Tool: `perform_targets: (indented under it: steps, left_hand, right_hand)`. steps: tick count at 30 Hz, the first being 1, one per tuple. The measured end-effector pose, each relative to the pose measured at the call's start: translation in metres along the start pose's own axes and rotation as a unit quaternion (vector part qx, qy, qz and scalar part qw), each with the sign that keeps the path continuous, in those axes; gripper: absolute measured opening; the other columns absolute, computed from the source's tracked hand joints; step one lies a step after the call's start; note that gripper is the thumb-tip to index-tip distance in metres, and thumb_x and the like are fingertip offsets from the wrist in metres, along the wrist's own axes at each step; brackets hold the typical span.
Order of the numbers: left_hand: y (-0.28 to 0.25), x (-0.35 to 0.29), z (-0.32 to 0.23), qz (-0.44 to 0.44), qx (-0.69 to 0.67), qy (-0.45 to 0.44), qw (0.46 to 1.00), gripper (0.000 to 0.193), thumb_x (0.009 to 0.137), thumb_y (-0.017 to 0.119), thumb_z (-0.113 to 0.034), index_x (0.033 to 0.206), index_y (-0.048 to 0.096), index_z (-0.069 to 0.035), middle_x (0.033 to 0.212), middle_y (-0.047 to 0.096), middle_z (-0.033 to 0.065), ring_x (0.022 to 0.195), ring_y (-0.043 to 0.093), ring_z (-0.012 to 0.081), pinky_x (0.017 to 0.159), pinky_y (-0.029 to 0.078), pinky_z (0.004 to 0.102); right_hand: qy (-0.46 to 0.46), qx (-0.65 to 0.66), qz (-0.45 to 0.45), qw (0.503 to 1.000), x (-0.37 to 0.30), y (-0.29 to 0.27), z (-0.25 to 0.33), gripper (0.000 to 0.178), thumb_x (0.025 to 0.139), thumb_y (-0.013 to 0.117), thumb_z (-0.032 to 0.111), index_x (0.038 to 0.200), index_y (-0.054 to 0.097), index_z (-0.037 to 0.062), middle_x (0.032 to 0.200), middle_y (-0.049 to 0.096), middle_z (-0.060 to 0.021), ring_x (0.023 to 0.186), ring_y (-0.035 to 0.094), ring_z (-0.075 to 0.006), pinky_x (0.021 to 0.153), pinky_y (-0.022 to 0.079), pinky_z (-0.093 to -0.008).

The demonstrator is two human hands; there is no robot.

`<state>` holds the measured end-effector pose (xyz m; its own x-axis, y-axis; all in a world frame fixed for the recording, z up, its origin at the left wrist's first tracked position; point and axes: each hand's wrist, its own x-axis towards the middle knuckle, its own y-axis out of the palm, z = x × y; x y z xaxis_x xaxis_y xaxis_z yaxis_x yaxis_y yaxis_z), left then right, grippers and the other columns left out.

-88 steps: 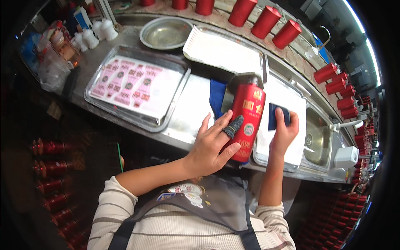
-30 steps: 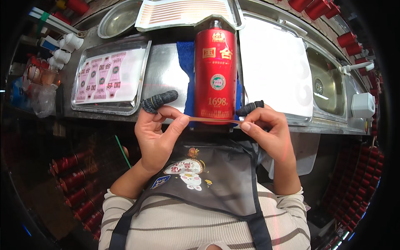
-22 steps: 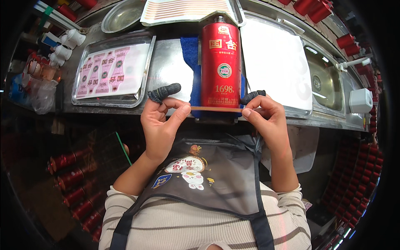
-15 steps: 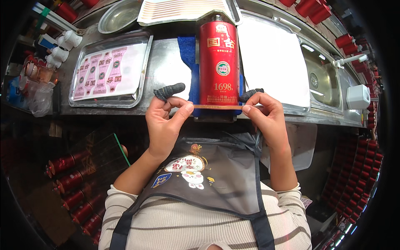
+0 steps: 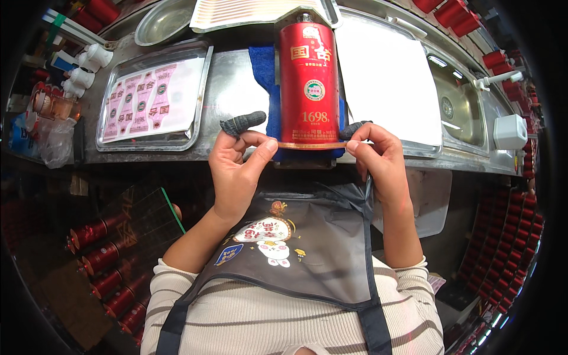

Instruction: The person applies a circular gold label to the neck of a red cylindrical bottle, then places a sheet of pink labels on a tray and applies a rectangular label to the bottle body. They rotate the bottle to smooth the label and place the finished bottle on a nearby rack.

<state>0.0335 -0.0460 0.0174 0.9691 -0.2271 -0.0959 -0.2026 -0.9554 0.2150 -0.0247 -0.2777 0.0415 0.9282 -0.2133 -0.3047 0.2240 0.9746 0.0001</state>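
Observation:
A red bottle with gold lettering and a round green-and-white emblem lies on its side, its neck pointing away from me, over a blue cloth. Across its base end runs a narrow copper-coloured strip, pulled straight. My left hand pinches the strip's left end between thumb and index finger. At the right end, my right hand holds it in the same kind of pinch. Each hand wears a dark knitted finger cover; the left one shows fully, while the right one is partly hidden behind the fingers.
Left of the bottle is a clear tray with pink printed labels. A white sheet lies to the right, beside a metal sink. Behind stand a striped-strip tray and a metal bowl. Red bottles fill racks below.
Both hands still pinch the strip's ends at the bottle's base. The whole scene has shifted slightly upward in view; the hands' grip looks the same.

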Motion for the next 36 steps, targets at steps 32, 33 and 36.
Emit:
perform_targets:
  steps: [32,33,36]
  left_hand:
    - [0.006,0.019,0.008,0.106,0.05,0.034,0.993,0.065,0.091,0.072,-0.01,0.148,0.041,0.001,0.146,0.051,0.016,0.136,0.046,0.0223,0.115,0.033,0.0368]
    - [0.009,0.02,0.006,0.144,0.035,0.01,0.989,0.079,0.091,0.076,-0.016,0.153,0.032,0.003,0.155,0.04,0.0183,0.146,0.035,0.0253,0.12,0.025,0.0386]
    - [0.019,0.018,0.007,0.148,0.021,0.01,0.989,0.08,0.091,0.076,-0.018,0.154,0.03,0.004,0.155,0.039,0.0197,0.145,0.036,0.0256,0.12,0.025,0.0385]
  right_hand:
    - [0.021,0.008,-0.017,1.0,0.0,0.003,-0.01,0.021,0.09,0.073,0.016,0.081,0.058,0.0047,0.076,0.057,0.0035,0.06,0.047,0.0004,0.053,0.036,-0.0181]
    - [0.013,-0.008,-0.017,1.0,0.0,0.005,-0.01,0.024,0.09,0.077,0.017,0.081,0.058,0.0043,0.08,0.059,0.0022,0.062,0.049,-0.0001,0.055,0.038,-0.0184]
    - [0.009,-0.014,-0.008,1.0,0.001,0.006,-0.016,0.031,0.088,0.081,0.02,0.08,0.055,0.0049,0.084,0.057,0.0012,0.063,0.05,-0.0005,0.053,0.039,-0.0182]
